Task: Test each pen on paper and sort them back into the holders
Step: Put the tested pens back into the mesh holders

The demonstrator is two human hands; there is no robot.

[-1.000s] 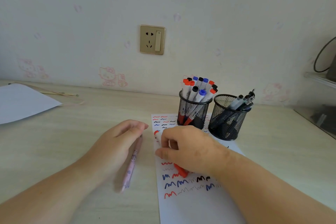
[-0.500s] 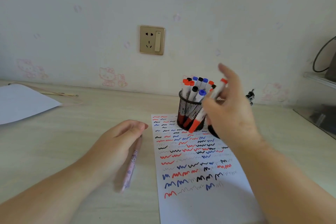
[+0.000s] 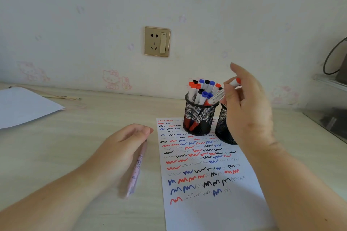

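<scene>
Head view: red marker (image 3: 221, 93) pinched in right hand (image 3: 246, 110) fingers, tip down over left mesh holder (image 3: 200, 118) — tilted, likely for dropping in. Left hand (image 3: 120, 148) rests flat on pink pen (image 3: 136, 170), fingers relaxed — steadies it beside scribbled paper (image 3: 206, 212) on counter (image 3: 75, 137).
</scene>
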